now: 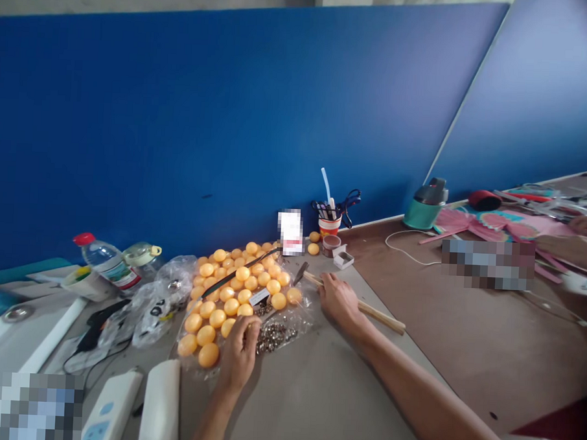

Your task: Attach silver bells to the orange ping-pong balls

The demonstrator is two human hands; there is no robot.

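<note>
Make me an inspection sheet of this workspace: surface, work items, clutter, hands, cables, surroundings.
Surface: grey tabletop adjoining a brown one.
Work items: hammer; small metal pieces by clear plastic; many orange balls.
Clutter: red-capped bottle, crumpled plastic, power strip.
Hands: right hand grips the hammer handle; left hand is beside the metal pieces, grip unclear.
Cables: black cord at left; white cord on the brown tabletop.
Surroundings: blue partition; another person's hand at far right.
</note>
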